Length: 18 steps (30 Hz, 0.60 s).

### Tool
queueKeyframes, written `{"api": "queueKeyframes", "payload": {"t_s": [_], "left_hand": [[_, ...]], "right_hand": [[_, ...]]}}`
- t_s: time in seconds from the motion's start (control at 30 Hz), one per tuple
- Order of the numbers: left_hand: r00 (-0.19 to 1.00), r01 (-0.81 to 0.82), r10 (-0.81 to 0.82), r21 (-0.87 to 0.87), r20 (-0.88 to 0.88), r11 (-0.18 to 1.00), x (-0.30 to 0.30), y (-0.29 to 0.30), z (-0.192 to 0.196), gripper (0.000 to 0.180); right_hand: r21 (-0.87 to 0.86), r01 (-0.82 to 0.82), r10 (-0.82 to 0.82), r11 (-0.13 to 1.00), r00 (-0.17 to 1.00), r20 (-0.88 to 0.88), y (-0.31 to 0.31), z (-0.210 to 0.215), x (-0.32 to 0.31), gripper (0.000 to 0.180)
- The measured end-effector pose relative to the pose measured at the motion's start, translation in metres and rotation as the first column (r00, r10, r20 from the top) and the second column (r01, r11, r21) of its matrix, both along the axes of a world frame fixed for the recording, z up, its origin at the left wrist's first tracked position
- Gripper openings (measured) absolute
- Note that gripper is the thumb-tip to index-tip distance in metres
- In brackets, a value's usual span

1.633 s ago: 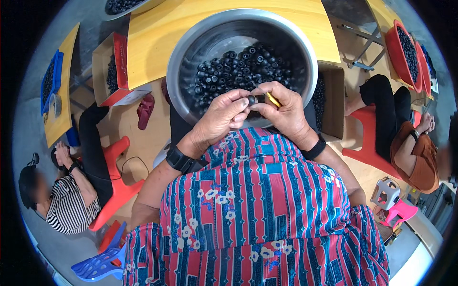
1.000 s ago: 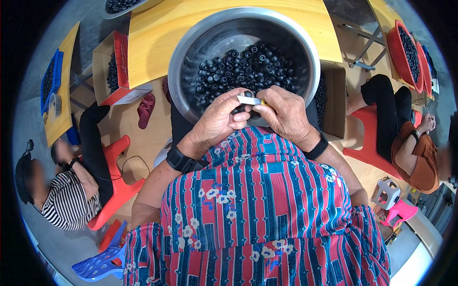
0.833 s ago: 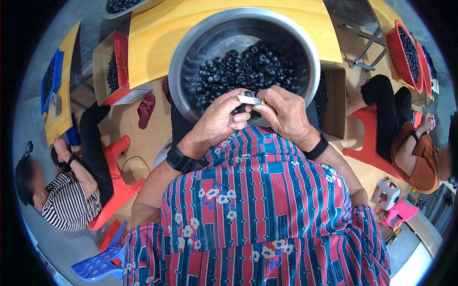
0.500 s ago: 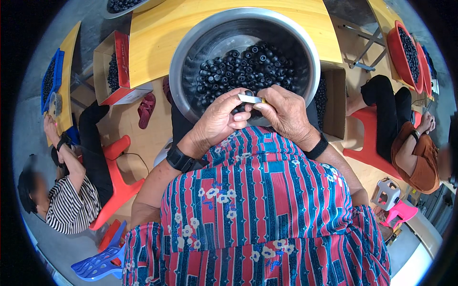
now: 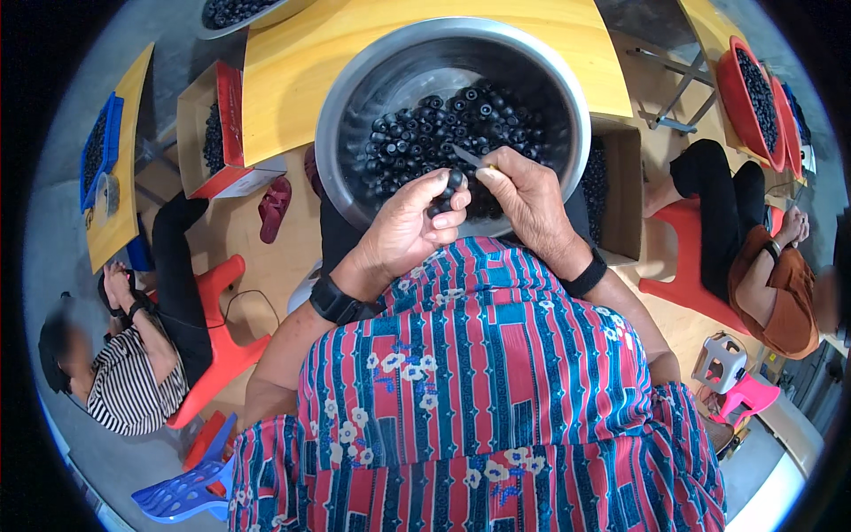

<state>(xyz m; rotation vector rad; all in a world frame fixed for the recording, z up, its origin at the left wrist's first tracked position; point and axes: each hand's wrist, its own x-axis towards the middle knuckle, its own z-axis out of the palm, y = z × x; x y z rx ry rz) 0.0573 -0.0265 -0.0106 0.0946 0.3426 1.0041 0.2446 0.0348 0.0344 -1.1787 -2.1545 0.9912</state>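
My left hand [image 5: 409,220] is closed around small round black parts, one black part [image 5: 456,178] showing between thumb and forefinger and another lower in the fingers. In my right hand [image 5: 529,197] is a small knife, its short pale blade [image 5: 467,157] pointing up and left, apart from the held parts. Both hands are over the near rim of a large metal basin [image 5: 326,115]. Inside the basin lies a heap of the same black parts [image 5: 425,124], some with a ring-shaped hollow on top.
The basin rests at the edge of a yellow table [image 5: 284,80]. Cardboard boxes of black parts, one box [image 5: 197,133] left and one box [image 5: 620,186] right, flank it. A dark red slipper [image 5: 275,209] lies on the floor. Two people sit at the sides on red stools [image 5: 217,328].
My right hand has drawn the knife away from the black part, and the blade now tips upward over the basin. The person at the left has brought their hands down from the table.
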Motion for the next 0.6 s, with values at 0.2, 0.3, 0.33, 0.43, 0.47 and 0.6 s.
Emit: {"api": "queueKeyframes", "payload": {"t_s": [0.2, 0.3, 0.33, 0.43, 0.47, 0.6], "left_hand": [[0.998, 0.002, -0.004, -0.029, -0.059, 1.0, 0.0024, 0.0007, 0.0053, 0.023], [0.999, -0.019, 0.017, -0.053, -0.05, 0.998, 0.0052, 0.0009, 0.0046, 0.024], [0.999, -0.029, 0.026, -0.062, -0.041, 0.998, 0.0061, 0.001, 0.0034, 0.024], [0.999, -0.03, 0.028, -0.069, -0.025, 0.997, 0.0065, 0.0007, 0.0007, 0.024], [0.999, -0.03, 0.028, -0.068, -0.025, 0.997, 0.0065, 0.0007, -0.0003, 0.024], [0.999, -0.022, 0.018, -0.063, -0.05, 0.998, 0.0071, 0.0024, 0.003, 0.023]], "right_hand": [[-0.078, -0.031, 0.011, 0.996, 0.969, -0.247, 0.0032, -0.0066, 0.0037, 0.022], [-0.096, -0.067, 0.042, 0.993, 0.968, -0.248, -0.0022, -0.0015, 0.0051, 0.026], [-0.114, -0.078, 0.05, 0.99, 0.971, -0.233, -0.003, -0.0005, 0.0052, 0.027], [-0.063, -0.076, 0.059, 0.995, 0.971, -0.23, -0.0031, -0.0007, 0.0048, 0.029], [-0.046, -0.064, 0.053, 0.997, 0.976, -0.21, -0.0027, 0.0001, 0.0047, 0.029], [-0.077, -0.08, 0.056, 0.994, 0.96, -0.273, -0.0035, -0.0014, 0.001, 0.031]]}}
